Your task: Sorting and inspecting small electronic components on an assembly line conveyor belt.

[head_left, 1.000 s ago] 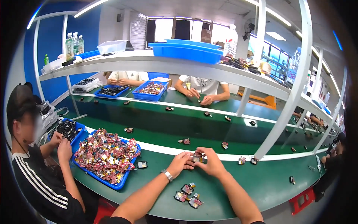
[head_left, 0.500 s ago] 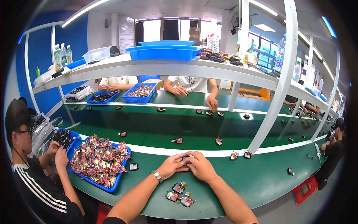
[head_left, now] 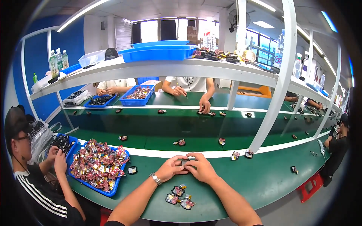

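My left hand (head_left: 171, 168), with a silver watch on its wrist, and my right hand (head_left: 201, 167) meet above the near green table. Their curled fingers close around a small dark part (head_left: 184, 163), mostly hidden; its kind cannot be made out. Nearer to me, between my forearms, several small electronic modules (head_left: 178, 191) lie in a cluster. They have black casings, reddish boards and silver and yellow pieces. One more module (head_left: 132, 170) rests to the left, beside a blue tray (head_left: 112, 193) heaped with reddish and silver electronic parts.
A co-worker (head_left: 36, 188) sits at the left, near a tray of black parts (head_left: 71, 144). Modules dot the dark green conveyor (head_left: 166, 128). A white post (head_left: 277, 86) rises ahead right, under a shelf (head_left: 166, 67). Across, another worker's hand (head_left: 204, 103) touches modules.
The whole view has shifted slightly. My hands stay together around the small part, with slight finger movement. Across the line, the other worker's hand has moved slightly left over the modules.
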A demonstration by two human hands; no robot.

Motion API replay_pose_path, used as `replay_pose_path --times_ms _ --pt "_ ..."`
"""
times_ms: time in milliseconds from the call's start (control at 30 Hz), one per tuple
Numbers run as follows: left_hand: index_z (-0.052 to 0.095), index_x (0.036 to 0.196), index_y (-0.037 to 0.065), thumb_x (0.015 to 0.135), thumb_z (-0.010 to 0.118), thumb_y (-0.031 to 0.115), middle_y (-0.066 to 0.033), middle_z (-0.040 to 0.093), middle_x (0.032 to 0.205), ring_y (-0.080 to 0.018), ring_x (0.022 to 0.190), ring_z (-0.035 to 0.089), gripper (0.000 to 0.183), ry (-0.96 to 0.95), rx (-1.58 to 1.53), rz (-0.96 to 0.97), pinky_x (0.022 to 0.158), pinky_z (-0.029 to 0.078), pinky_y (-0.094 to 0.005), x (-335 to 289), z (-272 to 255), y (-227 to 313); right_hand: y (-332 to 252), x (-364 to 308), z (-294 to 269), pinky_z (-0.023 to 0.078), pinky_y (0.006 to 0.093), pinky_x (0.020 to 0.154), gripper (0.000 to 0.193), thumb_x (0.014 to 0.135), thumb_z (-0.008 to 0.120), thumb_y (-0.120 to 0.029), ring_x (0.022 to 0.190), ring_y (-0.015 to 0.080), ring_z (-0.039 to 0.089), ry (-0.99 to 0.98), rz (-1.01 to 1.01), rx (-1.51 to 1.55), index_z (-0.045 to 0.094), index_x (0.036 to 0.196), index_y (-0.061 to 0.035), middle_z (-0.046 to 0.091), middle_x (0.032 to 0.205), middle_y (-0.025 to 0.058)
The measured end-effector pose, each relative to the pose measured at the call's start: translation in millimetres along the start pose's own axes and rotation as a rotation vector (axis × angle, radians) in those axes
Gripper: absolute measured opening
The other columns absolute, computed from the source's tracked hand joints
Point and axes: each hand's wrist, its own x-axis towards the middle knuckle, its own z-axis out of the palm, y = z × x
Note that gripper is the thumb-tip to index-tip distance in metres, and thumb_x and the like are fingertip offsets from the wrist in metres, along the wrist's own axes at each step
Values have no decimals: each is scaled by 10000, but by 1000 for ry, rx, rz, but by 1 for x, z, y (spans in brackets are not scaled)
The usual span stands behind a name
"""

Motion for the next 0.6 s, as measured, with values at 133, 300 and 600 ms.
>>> replay_pose_path --times_ms 133,300,600 --pt "434 1334 42 947 487 -14 -119 566 1229 -214 1140 587 395 -34 45 22 1006 512 -372 -3 5 3 2 -1 1 485 380 949 113 828 698 -117 1179 285 511 14 -2 0 706 939 -98 552 1271 86" --pt "451 1284 37 983 455 42 -118 586 1154 -213 1068 613 301 51 114 -11 966 538 -408 -1 8 0 4 -2 0 465 376 960 98 821 700 -138 1204 272 490 -36 -40 29 700 907 -92 549 1273 74" --pt "474 1224 56 995 444 114 -126 591 1129 -223 1060 616 238 58 -49 -13 952 527 -423 1 4 -3 1 -3 4 453 379 972 79 802 704 -132 1186 279 505 68 -13 0 696 860 -79 568 1243 90"
